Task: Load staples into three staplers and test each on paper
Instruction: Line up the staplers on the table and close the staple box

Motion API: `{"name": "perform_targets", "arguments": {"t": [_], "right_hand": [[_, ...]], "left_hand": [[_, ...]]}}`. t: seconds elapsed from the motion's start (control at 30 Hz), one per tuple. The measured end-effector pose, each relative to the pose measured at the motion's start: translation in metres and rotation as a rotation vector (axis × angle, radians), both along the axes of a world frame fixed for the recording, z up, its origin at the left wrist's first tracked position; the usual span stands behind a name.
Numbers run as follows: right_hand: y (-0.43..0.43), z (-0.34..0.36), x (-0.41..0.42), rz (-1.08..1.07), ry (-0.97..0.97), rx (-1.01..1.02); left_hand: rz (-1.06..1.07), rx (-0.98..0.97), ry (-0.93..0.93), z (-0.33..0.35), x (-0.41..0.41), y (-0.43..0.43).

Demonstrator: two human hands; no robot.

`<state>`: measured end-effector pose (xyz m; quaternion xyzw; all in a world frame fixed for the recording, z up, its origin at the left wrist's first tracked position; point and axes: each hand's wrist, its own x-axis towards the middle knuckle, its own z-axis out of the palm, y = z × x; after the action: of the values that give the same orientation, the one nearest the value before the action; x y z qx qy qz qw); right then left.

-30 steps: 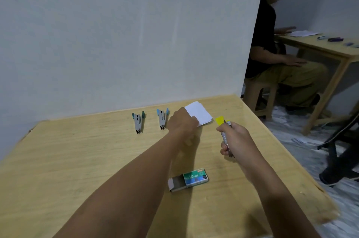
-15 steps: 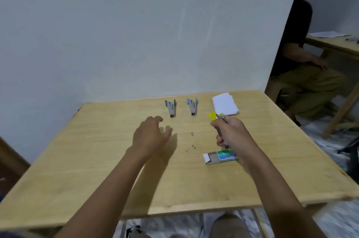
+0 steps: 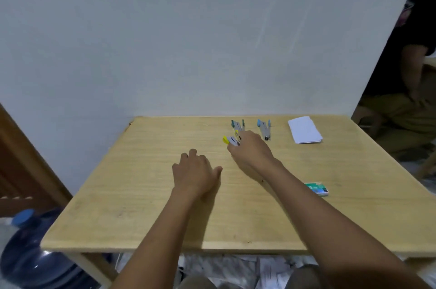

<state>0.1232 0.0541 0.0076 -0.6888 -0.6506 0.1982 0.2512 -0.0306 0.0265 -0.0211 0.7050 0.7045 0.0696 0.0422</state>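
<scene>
Yellow stapler [image 3: 229, 140] pinched at tip of R grip [image 3: 252, 154], just beside teal stapler [image 3: 237, 124]; L grip [image 3: 195, 172] loose, w/ nothing.

My right hand [image 3: 253, 155] gripped the yellow stapler [image 3: 230, 140] left of the paper [image 3: 304, 130]. 2 others, the teal stapler [image 3: 237, 124] and the blue stapler [image 3: 264, 129], lay nearer the paper, and my left hand [image 3: 194, 173] lay farthest from it.

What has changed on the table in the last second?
The left hand came off the paper and drew back; it is now open over the table. The right hand, holding the yellow stapler, carried it away from the staple box to beside the green stapler. That one, the blue stapler, the paper and the box stayed put.
</scene>
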Motion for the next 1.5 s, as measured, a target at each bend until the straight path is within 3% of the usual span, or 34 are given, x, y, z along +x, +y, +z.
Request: {"name": "perform_targets", "arguments": {"t": [0.17,0.37,0.77,1.17,1.5], "right_hand": [[0.042,-0.006,-0.027,-0.030,-0.241,-0.062],[0.069,-0.010,-0.047,-0.051,-0.362,-0.008],[0.052,-0.027,-0.019,0.050,0.030,-0.017],[0.063,-0.028,-0.037,-0.031,-0.087,0.020],[-0.076,0.002,0.036,-0.055,0.264,0.217]], "left_hand": [[-0.011,0.027,0.021,-0.003,0.000,-0.001],[-0.019,0.016,0.041,-0.002,0.000,0.002],[-0.026,0.008,0.020,-0.002,-0.003,0.006],[-0.027,0.022,0.024,-0.001,-0.003,0.004],[-0.002,-0.007,-0.024,0.001,-0.007,0.006]]}}
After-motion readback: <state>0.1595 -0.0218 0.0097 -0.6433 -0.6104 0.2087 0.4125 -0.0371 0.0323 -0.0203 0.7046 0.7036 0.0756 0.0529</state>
